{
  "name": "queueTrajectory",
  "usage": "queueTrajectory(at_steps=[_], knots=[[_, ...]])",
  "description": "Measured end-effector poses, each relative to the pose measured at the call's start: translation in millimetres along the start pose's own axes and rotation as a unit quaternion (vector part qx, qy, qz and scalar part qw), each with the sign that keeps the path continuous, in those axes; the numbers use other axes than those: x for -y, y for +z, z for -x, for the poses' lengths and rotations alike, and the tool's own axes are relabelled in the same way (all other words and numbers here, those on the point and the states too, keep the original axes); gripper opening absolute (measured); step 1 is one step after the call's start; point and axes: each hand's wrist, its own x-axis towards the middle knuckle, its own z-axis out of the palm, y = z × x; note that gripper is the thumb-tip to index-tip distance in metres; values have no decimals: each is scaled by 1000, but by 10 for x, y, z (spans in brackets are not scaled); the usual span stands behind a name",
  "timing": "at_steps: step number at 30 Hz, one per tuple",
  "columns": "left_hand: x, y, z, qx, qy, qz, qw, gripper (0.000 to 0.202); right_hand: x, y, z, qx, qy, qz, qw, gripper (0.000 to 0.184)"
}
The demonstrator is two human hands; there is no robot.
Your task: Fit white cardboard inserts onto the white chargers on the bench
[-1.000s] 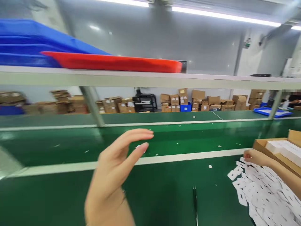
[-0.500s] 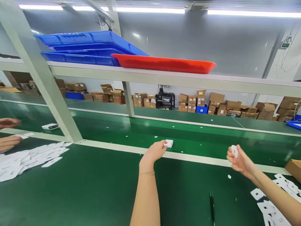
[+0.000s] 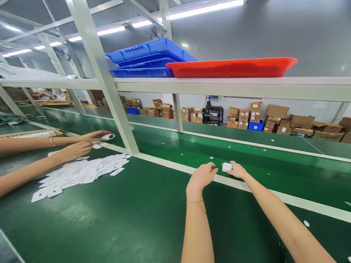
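Observation:
A small white block (image 3: pixel 227 167) lies on the green conveyor belt (image 3: pixel 274 164) just past the white edge strip. My right hand (image 3: pixel 237 170) has its fingers closed on the right end of the block. My left hand (image 3: pixel 201 176) hovers just left of it, fingers loosely curled and apart, a thin bracelet on the wrist. Whether the left fingertips touch the block is unclear.
At the left another person's two hands (image 3: pixel 79 146) reach over a heap of white cards (image 3: pixel 82 171); one holds a small white item (image 3: pixel 108 137). A slanted white post (image 3: pixel 109 91) carries a shelf with blue trays (image 3: pixel 148 58) and a red tray (image 3: pixel 230 67). Cardboard boxes (image 3: pixel 255 117) line the far wall.
The view swung left. My right hand travelled from the right side over to the white block on the belt and closed on it; my left hand drew back slightly from the block.

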Motion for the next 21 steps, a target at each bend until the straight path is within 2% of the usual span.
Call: queueTrajectory(at_steps=[2, 4, 6, 9, 11, 14, 17, 19, 21], knots=[[-74, 46, -17, 4, 18, 1, 1000, 29, 35, -22, -48, 34, 52, 43, 997, 29], [-133, 79, -33, -1, 38, 7, 999, 28, 88, -107, -5, 49, 58, 66, 995, 28], [-173, 87, -41, -21, 56, 20, 998, 32, 190, -246, 148, 57, 37, 86, 994, 29], [-221, 39, -10, -40, 87, 56, 994, 45, 447, -528, 559, 58, -36, 100, 993, 39], [-273, -21, 47, 7, 131, 88, 987, 45, 642, -738, 886, 51, -81, 104, 990, 41], [-434, -107, 169, 113, 220, 132, 960, 30, 844, -1049, 1336, 23, -155, 117, 981, 39], [-688, -121, 293, 138, 300, 185, 926, 23, 868, -1328, 1715, -29, -166, 43, 985, 46], [-867, -70, 360, 109, 350, 242, 898, 22, 826, -1478, 1956, -74, -152, -65, 984, 55], [-1024, 16, 414, 57, 397, 294, 868, 22, 789, -1584, 2174, -132, -158, -162, 965, 50]])
